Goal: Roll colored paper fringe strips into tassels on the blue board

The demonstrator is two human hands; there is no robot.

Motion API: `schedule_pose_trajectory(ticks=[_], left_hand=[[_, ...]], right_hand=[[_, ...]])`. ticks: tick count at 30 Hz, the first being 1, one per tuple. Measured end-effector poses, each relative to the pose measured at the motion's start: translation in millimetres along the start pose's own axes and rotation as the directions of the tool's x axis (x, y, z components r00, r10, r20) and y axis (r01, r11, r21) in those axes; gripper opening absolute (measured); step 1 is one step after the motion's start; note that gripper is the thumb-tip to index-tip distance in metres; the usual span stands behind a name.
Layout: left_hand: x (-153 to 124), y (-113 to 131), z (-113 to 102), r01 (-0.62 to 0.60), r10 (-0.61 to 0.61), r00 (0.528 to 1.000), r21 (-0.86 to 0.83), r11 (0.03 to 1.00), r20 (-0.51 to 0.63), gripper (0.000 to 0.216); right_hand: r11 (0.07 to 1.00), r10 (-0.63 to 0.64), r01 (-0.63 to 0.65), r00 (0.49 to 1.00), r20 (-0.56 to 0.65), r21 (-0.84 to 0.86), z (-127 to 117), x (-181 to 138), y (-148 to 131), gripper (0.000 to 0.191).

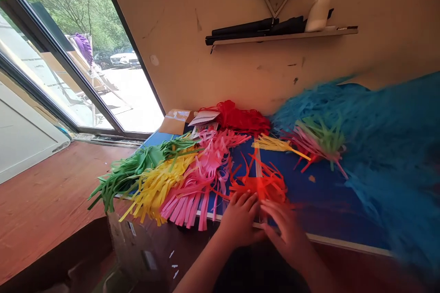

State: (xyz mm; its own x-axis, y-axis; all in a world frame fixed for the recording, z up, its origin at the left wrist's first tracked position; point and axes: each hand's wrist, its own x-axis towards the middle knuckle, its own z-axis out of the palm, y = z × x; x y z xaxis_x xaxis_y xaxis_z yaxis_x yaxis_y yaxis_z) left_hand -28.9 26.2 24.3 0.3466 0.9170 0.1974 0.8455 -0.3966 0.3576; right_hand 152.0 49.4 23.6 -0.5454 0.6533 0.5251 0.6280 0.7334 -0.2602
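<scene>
My left hand (240, 219) lies at the front edge of the blue table (319, 201), fingers stretched toward a bundle of red-orange fringed paper (261, 183). My right hand (285, 229) is beside it, fingers reaching onto the same red-orange fringe; motion blur hides whether they pinch it. To the left lie pink fringe (199, 183), yellow fringe (158, 187) and green fringe (134, 169), hanging over the table's edge.
A large blue fringed mass (388, 146) fills the right side, with a mixed pink, green and yellow tassel (319, 142) on it. Red fringe (240, 119) and a cardboard piece (175, 121) sit at the back. A wall shelf (285, 34) holds a glue bottle (318, 9). A window (68, 55) is at the left.
</scene>
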Motion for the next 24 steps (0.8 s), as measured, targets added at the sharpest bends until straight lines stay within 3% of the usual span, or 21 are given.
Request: schedule_pose_trajectory(ticks=[2, 4, 6, 8, 10, 12, 13, 14, 15, 17, 18, 20, 24], left_hand=[[-0.7, -1.6, 1.1, 0.002, -0.002, 1.0, 0.01, 1.0, 0.017, 0.069], [-1.3, -2.8, 1.6, 0.004, -0.004, 1.0, 0.026, 1.0, 0.016, 0.07], [-1.4, -3.5, 1.7, -0.003, 0.003, 1.0, 0.041, 0.999, 0.01, 0.07], [-1.0, -3.4, 1.2, -0.008, 0.007, 1.0, 0.048, 0.999, 0.014, 0.071], [0.2, -1.9, -0.2, -0.003, 0.002, 1.0, 0.055, 0.998, 0.019, 0.07], [1.6, 1.1, -2.7, 0.015, -0.016, 1.0, 0.07, 0.997, 0.009, 0.066], [2.2, 2.9, -4.4, 0.024, -0.024, 1.0, 0.077, 0.997, -0.004, 0.063], [2.7, 4.8, -6.4, 0.034, -0.032, 0.999, 0.081, 0.996, -0.024, 0.06], [3.0, 6.4, -8.5, 0.041, -0.037, 0.998, 0.081, 0.996, -0.046, 0.057], [3.1, 8.3, -12.0, 0.036, -0.029, 0.996, 0.08, 0.996, -0.086, 0.048], [3.1, 8.2, -13.0, 0.027, -0.018, 0.995, 0.083, 0.996, -0.101, 0.042], [3.0, 5.6, -12.6, -0.007, 0.018, 0.993, 0.099, 0.995, -0.118, 0.025], [4.1, -4.8, -5.3, -0.095, 0.123, 0.982, 0.191, 0.977, -0.142, 0.013]], right_hand=[[1.0, -0.005, 0.002, 0.989, 0.145, 0.021, 22.2, 15.0, -10.9, 0.046], [0.988, 0.153, -0.145, 0.975, 0.159, -0.062, 33.7, 26.1, -7.0, 0.053], [0.924, 0.367, -0.348, 0.924, 0.111, -0.158, 31.5, 30.4, 12.2, 0.054], [0.812, 0.554, -0.537, 0.833, 0.011, -0.229, 18.1, 27.1, 40.4, 0.055], [0.675, 0.672, -0.688, 0.722, -0.163, -0.267, -1.3, 17.4, 67.3, 0.056], [0.573, 0.686, -0.779, 0.625, -0.372, -0.253, -20.5, 4.3, 81.6, 0.05], [0.587, 0.638, -0.777, 0.617, -0.46, -0.228, -28.1, -2.5, 81.6, 0.042], [0.657, 0.559, -0.726, 0.65, -0.514, -0.204, -33.6, -9.0, 76.3, 0.033], [0.764, 0.454, -0.619, 0.717, -0.529, -0.183, -36.6, -15.2, 65.9, 0.026], [0.96, 0.177, -0.253, 0.878, -0.444, -0.118, -35.6, -26.2, 33.5, 0.02], [0.993, 0.064, -0.097, 0.922, -0.382, -0.069, -32.2, -31.0, 14.1, 0.018], [0.998, -0.052, 0.056, 0.928, -0.37, 0.0, -21.5, -38.8, -23.5, 0.017], [0.994, -0.06, 0.092, 0.903, -0.425, 0.055, 2.7, -41.0, -67.5, 0.02]])
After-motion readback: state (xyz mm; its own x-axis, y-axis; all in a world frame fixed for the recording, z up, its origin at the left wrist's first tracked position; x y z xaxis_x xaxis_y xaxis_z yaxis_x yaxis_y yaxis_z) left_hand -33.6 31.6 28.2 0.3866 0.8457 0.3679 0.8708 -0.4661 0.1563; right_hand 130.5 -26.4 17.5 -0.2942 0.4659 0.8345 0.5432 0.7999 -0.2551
